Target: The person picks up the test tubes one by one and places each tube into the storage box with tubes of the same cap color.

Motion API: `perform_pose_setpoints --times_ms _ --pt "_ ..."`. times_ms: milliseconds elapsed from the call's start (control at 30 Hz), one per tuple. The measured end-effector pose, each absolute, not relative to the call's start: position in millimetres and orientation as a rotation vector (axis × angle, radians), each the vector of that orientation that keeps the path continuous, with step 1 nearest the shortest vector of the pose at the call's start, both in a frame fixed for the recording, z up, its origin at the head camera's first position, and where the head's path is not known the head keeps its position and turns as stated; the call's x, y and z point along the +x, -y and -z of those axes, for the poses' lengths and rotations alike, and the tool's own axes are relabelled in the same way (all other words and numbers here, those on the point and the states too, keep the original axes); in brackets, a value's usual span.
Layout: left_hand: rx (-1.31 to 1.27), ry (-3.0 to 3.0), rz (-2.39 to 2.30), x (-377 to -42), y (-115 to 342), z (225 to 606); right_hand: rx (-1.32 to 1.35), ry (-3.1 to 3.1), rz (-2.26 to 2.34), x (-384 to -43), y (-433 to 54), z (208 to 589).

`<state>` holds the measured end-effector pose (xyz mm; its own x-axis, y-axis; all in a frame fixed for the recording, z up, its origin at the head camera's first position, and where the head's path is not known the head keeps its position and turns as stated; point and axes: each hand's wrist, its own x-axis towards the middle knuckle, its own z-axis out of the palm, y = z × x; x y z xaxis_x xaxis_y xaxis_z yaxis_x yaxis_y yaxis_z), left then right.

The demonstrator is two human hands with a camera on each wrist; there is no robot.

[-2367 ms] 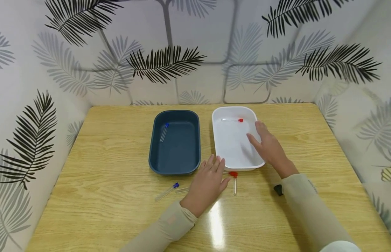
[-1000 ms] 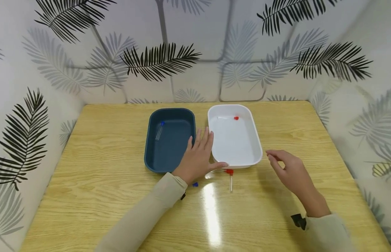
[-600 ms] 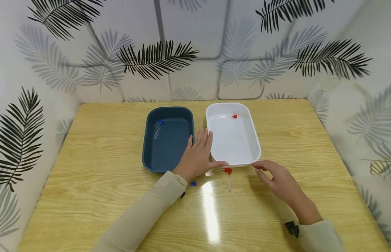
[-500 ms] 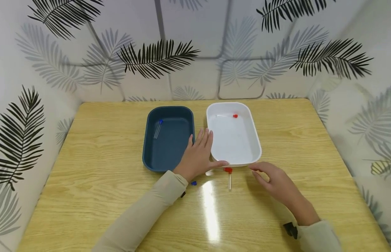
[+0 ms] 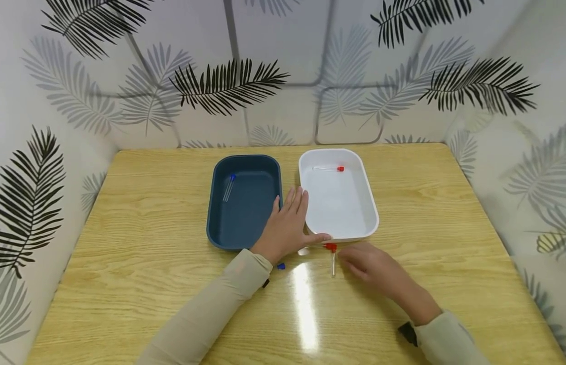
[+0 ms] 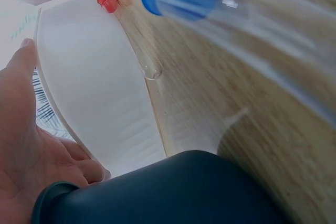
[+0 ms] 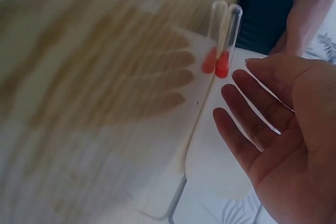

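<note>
My left hand (image 5: 283, 228) lies with spread fingers over the neighbouring rims of a dark blue tray (image 5: 243, 223) and a white tray (image 5: 342, 213), thumb along the white one's front rim. My right hand (image 5: 376, 268) is low over the table, just right of two red-capped test tubes. One of these, a clear tube (image 5: 333, 264), points toward me; the other (image 5: 312, 247) lies along the white tray's front, partly behind my left hand. In the right wrist view the right fingers (image 7: 236, 137) are loosely extended beside the red caps (image 7: 222, 70), holding nothing.
Under my left forearm lies a blue-capped tube, its cap (image 5: 281, 266) showing. Inside the dark blue tray is another blue-capped tube (image 5: 228, 188); the white tray contains a red-capped tube (image 5: 327, 169). A patterned wall covering (image 5: 273, 116) stands behind the wooden table (image 5: 150, 228).
My right hand has left the white tray's right side and come down and left to the red-capped tubes. My left hand moved up onto the tray rims, then stayed there.
</note>
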<state>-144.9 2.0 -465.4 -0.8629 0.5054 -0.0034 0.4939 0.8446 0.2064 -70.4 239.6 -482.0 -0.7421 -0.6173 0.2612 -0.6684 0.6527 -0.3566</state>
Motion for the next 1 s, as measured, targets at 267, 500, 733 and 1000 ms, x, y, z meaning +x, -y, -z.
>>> perform_pose_setpoints --times_ms 267,500,733,1000 --pt "0.804 -2.950 -0.299 -144 -2 462 1.157 2.693 -0.662 -74 -228 482" --pt "0.785 -2.927 -0.298 -145 -3 462 1.223 2.635 -0.649 -76 -224 485" --pt "0.777 -2.915 -0.312 -146 -3 462 1.218 2.649 -0.603 -77 -225 486" --pt "0.771 -2.916 -0.325 -146 -3 460 1.197 2.748 -0.594 -76 -224 485"
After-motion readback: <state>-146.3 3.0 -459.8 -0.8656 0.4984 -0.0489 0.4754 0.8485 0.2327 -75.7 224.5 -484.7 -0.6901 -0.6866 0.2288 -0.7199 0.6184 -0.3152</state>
